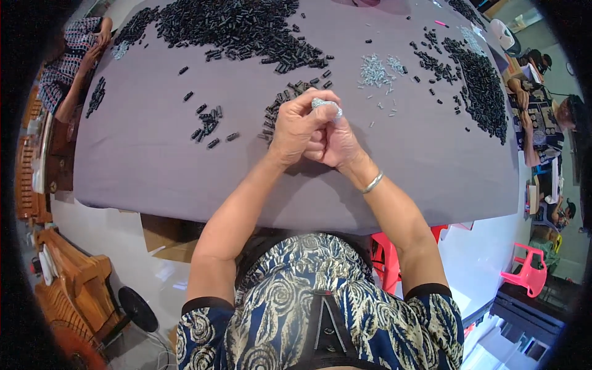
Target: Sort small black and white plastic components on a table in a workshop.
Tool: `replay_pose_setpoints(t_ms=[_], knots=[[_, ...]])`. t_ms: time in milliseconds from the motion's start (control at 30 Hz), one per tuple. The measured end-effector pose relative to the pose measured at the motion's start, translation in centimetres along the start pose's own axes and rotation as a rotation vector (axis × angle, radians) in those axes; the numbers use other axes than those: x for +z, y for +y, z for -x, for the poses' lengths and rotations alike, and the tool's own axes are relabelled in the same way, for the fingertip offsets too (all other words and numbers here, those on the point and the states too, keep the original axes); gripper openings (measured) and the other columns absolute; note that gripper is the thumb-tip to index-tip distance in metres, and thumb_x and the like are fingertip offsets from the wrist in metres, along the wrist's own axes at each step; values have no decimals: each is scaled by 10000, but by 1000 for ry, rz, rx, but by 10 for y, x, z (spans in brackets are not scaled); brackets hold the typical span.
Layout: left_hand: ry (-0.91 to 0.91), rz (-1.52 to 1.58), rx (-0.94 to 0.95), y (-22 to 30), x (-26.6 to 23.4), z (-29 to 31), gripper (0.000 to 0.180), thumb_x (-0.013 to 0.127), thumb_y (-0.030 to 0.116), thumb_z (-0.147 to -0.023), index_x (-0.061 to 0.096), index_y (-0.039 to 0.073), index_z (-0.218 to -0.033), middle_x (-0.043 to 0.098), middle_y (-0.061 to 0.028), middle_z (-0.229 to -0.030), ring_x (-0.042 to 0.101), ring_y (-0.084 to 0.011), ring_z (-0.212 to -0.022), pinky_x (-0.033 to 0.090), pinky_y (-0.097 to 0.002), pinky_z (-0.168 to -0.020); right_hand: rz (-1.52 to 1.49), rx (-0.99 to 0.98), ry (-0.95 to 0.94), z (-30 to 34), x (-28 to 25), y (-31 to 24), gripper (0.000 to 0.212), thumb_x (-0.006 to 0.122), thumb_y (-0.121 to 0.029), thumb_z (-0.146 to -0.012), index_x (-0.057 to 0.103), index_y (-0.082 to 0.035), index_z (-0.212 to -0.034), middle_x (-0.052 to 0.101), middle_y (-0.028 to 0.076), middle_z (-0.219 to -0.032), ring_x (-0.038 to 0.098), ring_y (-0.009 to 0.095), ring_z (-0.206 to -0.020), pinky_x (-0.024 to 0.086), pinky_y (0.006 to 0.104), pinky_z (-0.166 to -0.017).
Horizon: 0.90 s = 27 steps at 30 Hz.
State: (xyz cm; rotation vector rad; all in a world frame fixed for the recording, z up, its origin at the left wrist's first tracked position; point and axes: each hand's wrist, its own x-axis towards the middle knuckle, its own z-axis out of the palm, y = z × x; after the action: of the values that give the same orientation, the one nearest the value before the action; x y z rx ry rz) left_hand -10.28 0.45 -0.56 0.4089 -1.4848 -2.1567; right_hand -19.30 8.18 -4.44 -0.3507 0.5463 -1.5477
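Near the middle of the table, my left hand [295,131] and my right hand [340,147] are pressed together. The curled fingers and thumb of the left hand close around a small cluster of silvery pieces [319,103]. My right hand is closed against it from below, its fingers folded; what it grips is hidden. A silver bangle [374,181] circles my right wrist. Just beyond the left hand lies a pile of short black cylinders [275,111], partly covered by it. A heap of small silvery pieces [374,71] lies beyond my right hand.
A big mound of black cylinders [228,28] covers the far side of the grey tablecloth [142,160]. More black cylinders [484,92] lie at right, and a small group [208,123] at left. People sit at both sides: one arm [77,86] at left, another [527,120] at right.
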Motion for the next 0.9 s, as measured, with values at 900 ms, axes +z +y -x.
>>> replay_pose_setpoints(t_ms=[900], knots=[[243,-606,447,39,-45,17,140,675,24,-793,689,5,-930,592,-23,-825,567,-86,-717,459,-221,-635,350,-201,135,7,22,-34,432,436,-478,-946,450,-119,-707,290,-67,-564,252,38,-455,168,199,-383]])
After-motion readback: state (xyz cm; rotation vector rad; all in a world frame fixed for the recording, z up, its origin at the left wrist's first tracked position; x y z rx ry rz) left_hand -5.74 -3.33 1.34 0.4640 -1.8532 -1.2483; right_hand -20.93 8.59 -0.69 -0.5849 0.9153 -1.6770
